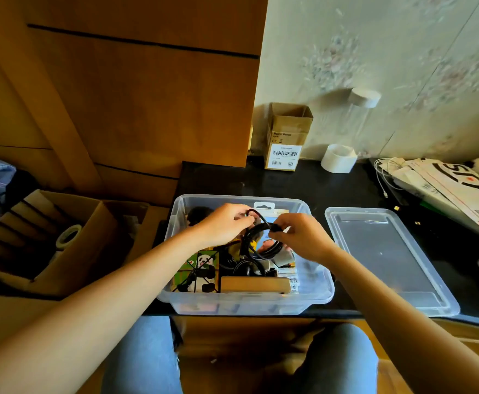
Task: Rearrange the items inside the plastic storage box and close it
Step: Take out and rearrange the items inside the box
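Note:
A clear plastic storage box [315, 291] stands open on the black desk in front of me. Its clear lid [386, 257] lies flat to the right of it. Over the box, my left hand [226, 223] and my right hand [300, 234] both grip a coiled black cable [261, 240], one at each side of the loop. Inside the box lie a green panda-print item [201, 268], a tan rectangular case [254, 284], a packaged card at the back [264, 207] and more dark cables. The box floor is mostly hidden.
A small cardboard carton [286, 137], a white tape roll [338, 159] and a clear jar [360, 120] stand at the desk's back. White packages and a white cable [443, 183] lie far right. A large cardboard box [62, 240] sits left, beside the wooden cabinet.

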Action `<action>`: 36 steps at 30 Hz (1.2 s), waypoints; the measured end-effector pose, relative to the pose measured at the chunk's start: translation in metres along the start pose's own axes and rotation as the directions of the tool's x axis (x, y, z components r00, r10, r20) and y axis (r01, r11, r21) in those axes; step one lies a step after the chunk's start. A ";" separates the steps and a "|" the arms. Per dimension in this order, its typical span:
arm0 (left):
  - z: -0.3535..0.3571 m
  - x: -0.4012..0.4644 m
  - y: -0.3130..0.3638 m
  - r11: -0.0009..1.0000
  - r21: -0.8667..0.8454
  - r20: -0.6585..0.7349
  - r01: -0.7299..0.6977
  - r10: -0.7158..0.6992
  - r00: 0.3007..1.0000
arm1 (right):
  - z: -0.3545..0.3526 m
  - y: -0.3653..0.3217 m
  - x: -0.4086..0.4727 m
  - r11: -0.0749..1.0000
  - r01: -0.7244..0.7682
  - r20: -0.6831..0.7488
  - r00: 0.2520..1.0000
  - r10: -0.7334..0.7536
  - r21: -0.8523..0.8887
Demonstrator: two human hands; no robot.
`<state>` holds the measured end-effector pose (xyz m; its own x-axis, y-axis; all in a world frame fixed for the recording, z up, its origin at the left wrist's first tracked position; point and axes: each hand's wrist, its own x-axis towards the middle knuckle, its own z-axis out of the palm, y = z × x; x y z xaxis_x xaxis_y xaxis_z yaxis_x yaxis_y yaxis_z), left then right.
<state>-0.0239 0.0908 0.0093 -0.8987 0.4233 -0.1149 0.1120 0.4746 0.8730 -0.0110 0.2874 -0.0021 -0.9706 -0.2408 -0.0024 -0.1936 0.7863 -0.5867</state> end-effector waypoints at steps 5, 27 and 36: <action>0.007 -0.003 -0.002 0.998 -0.029 0.186 0.059 -0.052 0.981 | 0.007 -0.008 -0.001 0.990 0.014 -0.030 0.999 -0.010 0.137; -0.050 -0.041 -0.032 0.991 -0.130 -0.335 0.032 -0.074 0.939 | 0.058 -0.047 0.036 0.790 0.142 0.248 0.969 0.013 -0.597; -0.042 -0.034 -0.030 0.989 -0.147 -0.341 -0.004 -0.047 0.939 | 0.012 -0.036 0.023 0.887 0.094 0.198 0.980 -0.004 -0.452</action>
<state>-0.0142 0.0297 0.0066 -0.9936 0.1124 0.0129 0.0522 0.3543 0.9337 -0.0249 0.2468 0.0089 -0.9225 -0.3513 -0.1603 -0.3279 0.9319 -0.1551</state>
